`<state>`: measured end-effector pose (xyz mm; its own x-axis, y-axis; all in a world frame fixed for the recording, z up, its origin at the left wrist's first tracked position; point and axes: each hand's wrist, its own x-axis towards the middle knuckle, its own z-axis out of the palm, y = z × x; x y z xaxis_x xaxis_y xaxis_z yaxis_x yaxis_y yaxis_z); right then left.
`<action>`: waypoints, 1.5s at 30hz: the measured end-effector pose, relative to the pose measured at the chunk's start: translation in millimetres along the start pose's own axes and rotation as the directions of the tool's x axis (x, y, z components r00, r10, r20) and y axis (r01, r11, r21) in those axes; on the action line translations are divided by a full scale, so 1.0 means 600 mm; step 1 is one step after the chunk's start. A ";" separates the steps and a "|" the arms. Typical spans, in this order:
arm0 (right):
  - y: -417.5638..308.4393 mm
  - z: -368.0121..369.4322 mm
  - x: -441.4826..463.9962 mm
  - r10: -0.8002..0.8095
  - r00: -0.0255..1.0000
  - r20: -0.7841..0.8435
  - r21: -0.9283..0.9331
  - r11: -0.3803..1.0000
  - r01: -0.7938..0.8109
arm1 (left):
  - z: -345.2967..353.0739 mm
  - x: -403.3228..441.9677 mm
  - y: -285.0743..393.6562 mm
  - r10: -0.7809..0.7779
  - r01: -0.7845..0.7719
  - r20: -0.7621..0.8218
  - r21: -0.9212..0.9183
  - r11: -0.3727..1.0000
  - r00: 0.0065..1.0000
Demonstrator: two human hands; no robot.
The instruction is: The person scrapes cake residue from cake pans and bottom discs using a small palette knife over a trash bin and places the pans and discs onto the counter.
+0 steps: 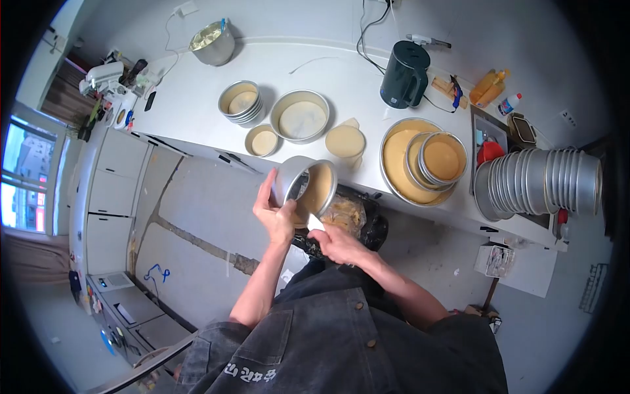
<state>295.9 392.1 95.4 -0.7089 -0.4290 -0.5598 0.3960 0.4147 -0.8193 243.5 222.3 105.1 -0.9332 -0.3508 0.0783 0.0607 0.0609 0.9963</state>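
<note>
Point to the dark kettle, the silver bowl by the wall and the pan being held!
Kettle [398,77]: head view, on its dark body.
Silver bowl [218,51]: head view, on its outer side.
Held pan [287,173]: head view, on its outside wall.

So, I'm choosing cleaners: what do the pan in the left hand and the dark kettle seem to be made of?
The pan looks metal, perhaps aluminium, with a satin finish: its silver-grey wall catches soft highlights. The dark kettle could be plastic or coated metal, fairly matt; its even colour hides which.
</note>
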 end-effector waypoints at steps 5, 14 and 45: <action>0.030 -0.006 0.030 0.005 0.953 -0.304 -0.003 1.000 -0.006 | -0.003 -0.012 -0.021 -0.043 0.025 -0.131 -0.136 0.990 0.990; 0.011 -0.007 0.019 0.043 0.998 0.041 0.545 0.836 -0.058 | 0.015 -0.028 -0.021 0.072 -0.099 -0.169 -0.153 0.983 0.983; 0.067 0.014 0.029 -0.353 0.914 -0.201 -0.268 0.917 0.295 | 0.002 -0.061 0.053 0.207 -0.244 0.172 0.236 0.941 0.963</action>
<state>304.4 394.9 51.7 -0.9049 -0.3770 -0.1974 -0.0024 0.4684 -0.8835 279.3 238.2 133.6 -0.9471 -0.1644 0.2757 0.2016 0.3635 0.9095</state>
